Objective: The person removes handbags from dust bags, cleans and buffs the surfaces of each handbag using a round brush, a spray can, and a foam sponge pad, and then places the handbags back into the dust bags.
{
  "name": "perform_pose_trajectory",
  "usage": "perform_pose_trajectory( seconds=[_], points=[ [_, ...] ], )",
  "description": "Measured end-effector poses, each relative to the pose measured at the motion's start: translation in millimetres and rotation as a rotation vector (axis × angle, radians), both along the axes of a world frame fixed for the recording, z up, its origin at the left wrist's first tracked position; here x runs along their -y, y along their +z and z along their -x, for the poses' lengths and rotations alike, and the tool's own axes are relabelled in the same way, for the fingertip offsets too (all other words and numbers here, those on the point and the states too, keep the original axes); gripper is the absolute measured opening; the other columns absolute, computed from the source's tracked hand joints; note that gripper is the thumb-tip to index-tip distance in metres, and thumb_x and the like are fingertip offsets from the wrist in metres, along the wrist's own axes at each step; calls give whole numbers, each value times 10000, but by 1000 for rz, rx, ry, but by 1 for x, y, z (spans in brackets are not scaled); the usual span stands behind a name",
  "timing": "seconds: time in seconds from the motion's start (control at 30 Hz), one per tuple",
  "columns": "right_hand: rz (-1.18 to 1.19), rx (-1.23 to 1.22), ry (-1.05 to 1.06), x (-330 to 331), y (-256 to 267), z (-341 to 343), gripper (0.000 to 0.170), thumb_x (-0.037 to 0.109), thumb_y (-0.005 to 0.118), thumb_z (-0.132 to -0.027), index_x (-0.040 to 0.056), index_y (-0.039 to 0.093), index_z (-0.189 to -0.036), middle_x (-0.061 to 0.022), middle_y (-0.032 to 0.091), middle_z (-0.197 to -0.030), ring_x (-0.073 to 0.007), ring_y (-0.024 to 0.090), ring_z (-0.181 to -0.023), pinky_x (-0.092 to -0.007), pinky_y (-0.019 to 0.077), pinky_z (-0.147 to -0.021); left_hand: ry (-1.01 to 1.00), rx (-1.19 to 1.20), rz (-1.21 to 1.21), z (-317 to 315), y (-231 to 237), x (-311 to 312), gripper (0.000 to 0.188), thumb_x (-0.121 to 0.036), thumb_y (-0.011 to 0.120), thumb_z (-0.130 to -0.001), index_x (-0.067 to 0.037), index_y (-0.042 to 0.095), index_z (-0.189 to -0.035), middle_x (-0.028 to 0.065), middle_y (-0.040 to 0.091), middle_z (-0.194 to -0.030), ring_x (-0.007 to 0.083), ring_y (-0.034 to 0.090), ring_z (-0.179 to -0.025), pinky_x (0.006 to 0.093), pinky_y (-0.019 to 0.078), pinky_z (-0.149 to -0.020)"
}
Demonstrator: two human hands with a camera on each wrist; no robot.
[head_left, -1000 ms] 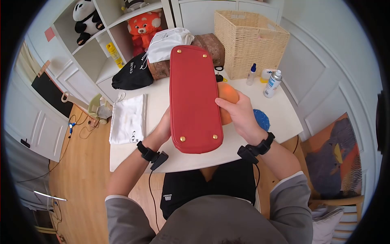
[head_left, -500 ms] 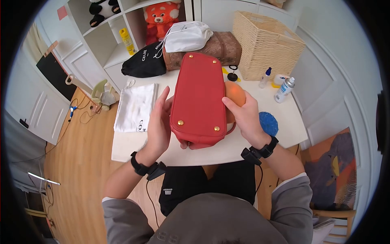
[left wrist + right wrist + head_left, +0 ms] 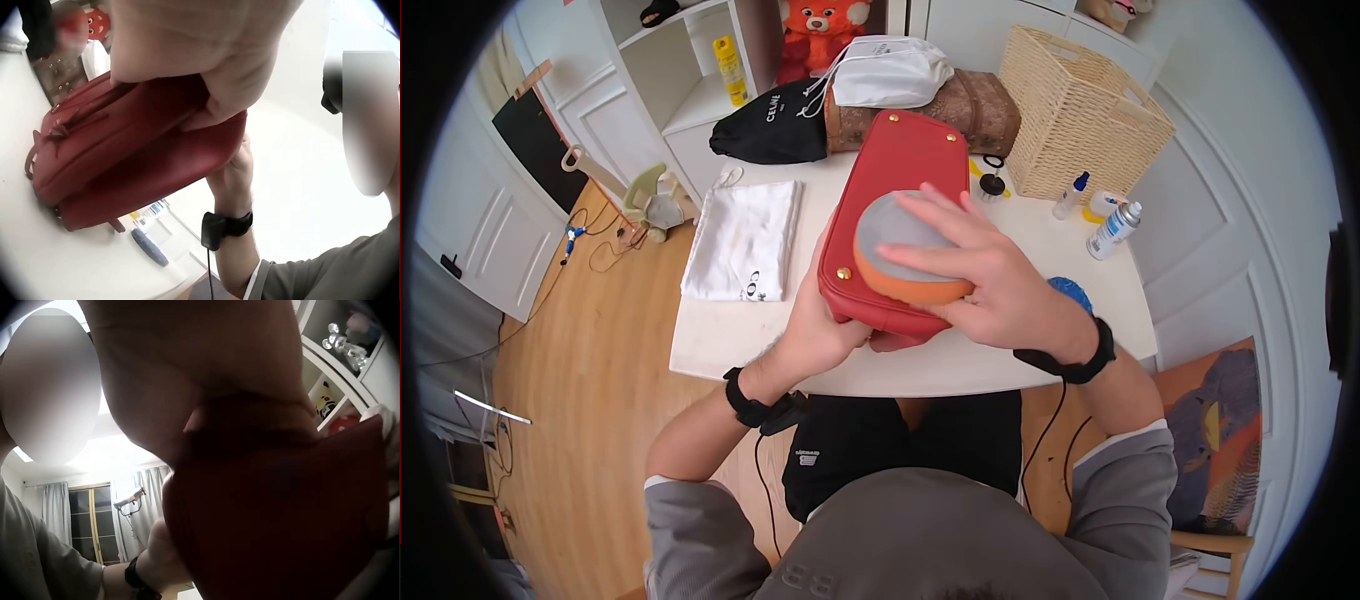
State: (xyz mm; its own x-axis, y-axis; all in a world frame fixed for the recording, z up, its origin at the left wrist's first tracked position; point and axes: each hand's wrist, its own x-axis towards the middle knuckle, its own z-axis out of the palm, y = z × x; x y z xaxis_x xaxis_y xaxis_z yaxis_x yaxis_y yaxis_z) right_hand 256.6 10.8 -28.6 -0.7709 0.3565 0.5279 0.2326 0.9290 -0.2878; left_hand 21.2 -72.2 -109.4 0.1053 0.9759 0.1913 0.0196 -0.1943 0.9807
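Note:
A red handbag [image 3: 900,165] is tilted in the head view, its base with gold studs facing up. My left hand [image 3: 820,325] grips its near left side; in the left wrist view the left hand [image 3: 206,56] has its thumb on the red leather of the bag [image 3: 156,162]. An orange round pad with a grey face [image 3: 910,240] lies against the base near its close end. My right hand [image 3: 1010,285] holds the pad from the right, fingers spread over the grey face. In the right wrist view the bag [image 3: 281,506] is dark and the pad cannot be made out.
A white cloth pouch [image 3: 745,240] lies at the left of the table. Behind are a black pouch [image 3: 770,125], a brown bag [image 3: 980,110] and a wicker basket [image 3: 1080,120]. A spray can [image 3: 1114,230], a small bottle [image 3: 1071,196] and a blue round item [image 3: 1072,292] are at right.
The right hand has brought the orange pad from beside the bag onto its base, grey face up. The left hand, off the side half a second ago, now grips the bag. The view has shifted.

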Motion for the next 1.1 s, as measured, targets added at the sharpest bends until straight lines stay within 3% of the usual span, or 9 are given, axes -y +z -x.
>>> perform_pose_trajectory(
  seconds=[0.27,0.33,0.4,0.53,0.73,0.8,0.87,0.93,1.1],
  points=[
    [386,168,202,-25,14,29,591,262,841,-843,201,701,-1414,-278,395,-1653,-478,368,-1537,-542,314,-1237,14,142,191,6,8,9,713,68,614,-919,-52,346,-1569,101,596,-1353,168,622,-1181,311,586,-817],
    [164,265,111,-30,22,40,568,320,819,-839,185,706,-1379,-281,423,-1630,-477,390,-1520,-521,353,-1220,-4,152,228,5,6,10,667,72,596,-931,-40,368,-1548,102,603,-1351,172,612,-1206,324,581,-870],
    [42,263,-27,-59,14,50,552,326,797,-843,178,701,-1367,-286,444,-1610,-475,419,-1499,-513,372,-1210,56,187,59,-1,5,11,383,116,585,-849,14,625,-1215,100,713,-1026,167,712,-845,294,576,-666],
    [-71,176,-380,-163,-9,64,528,395,720,-851,229,728,-1352,-274,588,-1476,-446,558,-1369,-520,453,-1141,24,133,101,0,8,8,367,134,537,-838,26,611,-1181,68,663,-939,134,616,-757,309,513,-666],
    [4,157,-339,-142,14,85,457,369,719,-844,124,789,-1223,-224,698,-1321,-412,682,-1165,-461,542,-1025,31,78,81,0,-6,2,348,94,523,-902,20,594,-1234,69,662,-966,134,621,-786,310,524,-673],
    [67,110,-53,-121,17,84,462,349,722,-843,58,780,-1198,-227,728,-1218,-396,711,-1085,-441,561,-988,40,62,70,-1,-2,3,356,78,546,-910,12,590,-1257,70,664,-985,137,634,-803,307,531,-681],
    [15,146,68,-85,15,74,521,253,786,-805,79,754,-1295,-251,643,-1363,-400,616,-1277,-452,479,-1103,44,49,61,-1,-1,4,367,61,569,-917,4,585,-1279,71,666,-1003,140,646,-820,304,538,-689],
    [76,206,211,-41,24,64,501,230,793,-800,90,762,-1280,-242,612,-1388,-404,593,-1280,-465,453,-1117,36,96,93,0,-1,4,714,14,637,-952,-35,312,-1586,155,518,-1491,258,542,-1380,410,485,-1130],
    [57,200,377,-3,32,53,482,184,795,-767,123,782,-1245,-219,603,-1395,-421,589,-1253,-501,465,-1069,-21,65,10,-6,11,8,607,-15,665,-959,-43,417,-1512,132,595,-1385,215,640,-1241,341,594,-916]
  ],
)
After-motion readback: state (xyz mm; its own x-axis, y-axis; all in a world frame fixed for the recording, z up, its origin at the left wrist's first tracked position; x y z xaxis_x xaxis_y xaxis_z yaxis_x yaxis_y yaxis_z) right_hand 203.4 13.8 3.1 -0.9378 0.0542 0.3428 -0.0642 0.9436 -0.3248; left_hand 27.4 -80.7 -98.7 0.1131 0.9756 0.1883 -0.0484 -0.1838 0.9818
